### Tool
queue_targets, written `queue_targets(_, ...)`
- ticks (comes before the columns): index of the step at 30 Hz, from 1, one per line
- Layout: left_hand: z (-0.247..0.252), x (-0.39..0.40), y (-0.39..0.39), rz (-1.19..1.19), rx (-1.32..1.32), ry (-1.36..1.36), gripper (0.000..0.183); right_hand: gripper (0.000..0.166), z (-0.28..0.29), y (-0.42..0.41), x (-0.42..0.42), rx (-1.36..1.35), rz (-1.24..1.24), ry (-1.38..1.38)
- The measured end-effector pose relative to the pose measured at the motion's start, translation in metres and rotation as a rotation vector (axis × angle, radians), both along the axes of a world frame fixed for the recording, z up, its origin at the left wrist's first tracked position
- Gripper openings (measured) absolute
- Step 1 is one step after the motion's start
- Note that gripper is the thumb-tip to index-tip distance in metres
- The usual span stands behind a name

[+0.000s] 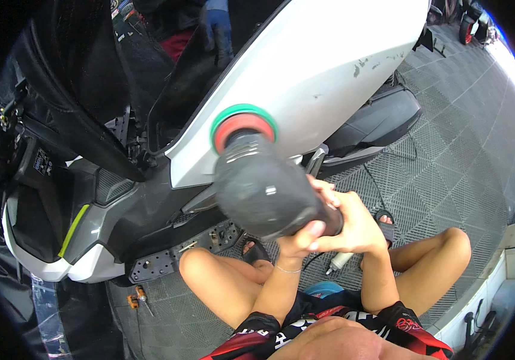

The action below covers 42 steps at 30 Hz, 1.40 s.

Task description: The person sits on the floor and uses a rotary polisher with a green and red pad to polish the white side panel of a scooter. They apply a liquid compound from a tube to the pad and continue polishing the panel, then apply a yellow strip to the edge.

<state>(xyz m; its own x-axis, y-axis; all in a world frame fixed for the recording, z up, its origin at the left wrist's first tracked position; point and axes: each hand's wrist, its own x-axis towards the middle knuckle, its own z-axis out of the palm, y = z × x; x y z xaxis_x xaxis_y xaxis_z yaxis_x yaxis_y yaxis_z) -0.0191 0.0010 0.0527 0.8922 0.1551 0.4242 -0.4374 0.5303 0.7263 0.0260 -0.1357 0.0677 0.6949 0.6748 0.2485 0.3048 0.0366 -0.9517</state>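
A black power polisher (262,189) is held in both my hands, its red backing plate and green pad (244,107) against the white side panel (293,76) of a scooter. My left hand (300,238) wraps its body near the rear, from below. My right hand (352,220) grips the handle end beside it, fingers partly hidden behind the tool. The pad looks blurred. Dark scuffs (361,67) mark the panel's lower edge, farther up and right of the pad. The scooter's seat is raised at the upper left.
Two orange-handled screwdrivers (140,293) lie on the grey grated floor (455,180) at lower left. A pale bottle (341,261) is between my legs. The scooter's black exhaust cover (374,117) juts out at right. A cable (374,184) runs across the floor.
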Motion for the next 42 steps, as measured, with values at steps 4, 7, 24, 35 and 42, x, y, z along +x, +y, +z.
queue_targets(4, 0.016, 0.010, -0.016, 0.061, 0.261, 0.105, 0.050, 0.097, -0.042, -0.017, -0.021, 0.295, -0.264, 0.288)
queue_targets(7, 0.052, 0.024, -0.024, -0.129, 0.262, 0.175, 0.046, 0.099, -0.082, -0.022, -0.024, 0.548, -0.360, 0.294)
queue_targets(24, -0.029, -0.008, 0.015, 0.116, 0.198, 0.073, 0.086, 0.075, -0.043, 0.008, -0.033, 0.094, -0.305, 0.261)
queue_targets(35, -0.046, -0.013, 0.028, -0.118, -0.189, 0.016, 0.073, 0.089, -0.003, 0.038, -0.027, -0.274, -0.143, -0.053)
queue_targets(42, -0.059, -0.006, 0.011, -0.085, -0.339, -0.107, 0.071, 0.079, -0.004, 0.027, -0.018, -0.466, -0.161, -0.159)
